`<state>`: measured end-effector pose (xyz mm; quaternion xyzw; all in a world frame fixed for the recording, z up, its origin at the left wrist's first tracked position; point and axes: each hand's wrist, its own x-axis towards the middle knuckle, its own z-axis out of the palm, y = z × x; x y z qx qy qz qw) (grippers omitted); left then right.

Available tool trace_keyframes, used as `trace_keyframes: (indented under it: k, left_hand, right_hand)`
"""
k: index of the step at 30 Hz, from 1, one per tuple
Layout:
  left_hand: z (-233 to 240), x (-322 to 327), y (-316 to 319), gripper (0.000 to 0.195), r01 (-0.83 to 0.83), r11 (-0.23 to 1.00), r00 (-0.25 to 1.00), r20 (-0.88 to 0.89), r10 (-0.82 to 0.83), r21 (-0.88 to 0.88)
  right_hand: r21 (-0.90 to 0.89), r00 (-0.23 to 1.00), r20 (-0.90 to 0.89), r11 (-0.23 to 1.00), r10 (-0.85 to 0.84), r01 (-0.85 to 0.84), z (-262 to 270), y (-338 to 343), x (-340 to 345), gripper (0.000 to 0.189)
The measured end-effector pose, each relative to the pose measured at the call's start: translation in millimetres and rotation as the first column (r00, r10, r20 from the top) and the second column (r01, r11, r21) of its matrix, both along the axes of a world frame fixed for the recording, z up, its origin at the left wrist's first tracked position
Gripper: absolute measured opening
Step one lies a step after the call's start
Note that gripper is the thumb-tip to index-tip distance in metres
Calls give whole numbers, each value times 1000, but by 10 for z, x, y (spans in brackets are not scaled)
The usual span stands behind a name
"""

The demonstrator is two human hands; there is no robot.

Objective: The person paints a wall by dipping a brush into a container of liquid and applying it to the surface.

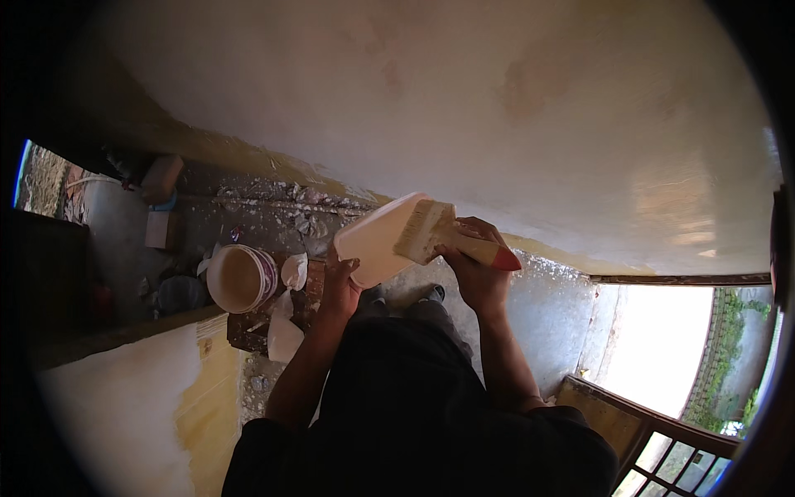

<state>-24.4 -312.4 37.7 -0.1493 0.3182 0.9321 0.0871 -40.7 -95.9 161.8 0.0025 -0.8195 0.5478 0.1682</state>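
Note:
My left hand (343, 282) grips the near left edge of a pale, shallow plastic tray (372, 242), thumb on top. A wide paintbrush (428, 230) with a wooden handle and red tip is in my right hand (481, 267); its bristles lie over the right part of the tray. The tray is tilted, and its inside looks pale and smooth; whether that is a coating cannot be told. Left of my left hand, a white plastic bucket (242, 278) with a pale inside stands by a dark wooden piece of furniture (317, 279).
A patchy coated wall (435, 112) rises in front. White plastic bags (287, 335) lie beside the bucket. Spatters and debris mark the floor (273, 199) at left. Blocks (161, 230) stand farther left. At right are a bright doorway (658, 341) and a barred wooden door or window frame (664, 435).

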Motion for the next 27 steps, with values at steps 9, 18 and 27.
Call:
trace_keyframes:
  k: [9, 18, 27]
  left_hand:
    - [-92, -172, 235, 67, 126, 992, 992, -30, -126, 2]
    - [-60, -295, 540, 75, 239, 971, 969, -56, -240, -24]
    - [-57, -391, 696, 75, 288, 957, 957, -38, -289, -19]
  right_hand:
    - [283, 993, 0, 952, -121, 116, -202, -18, -3, 39]
    - [309, 992, -19, 943, -127, 127, -267, 172, -191, 38]
    - [355, 994, 9, 930, -111, 100, -358, 272, -192, 37]
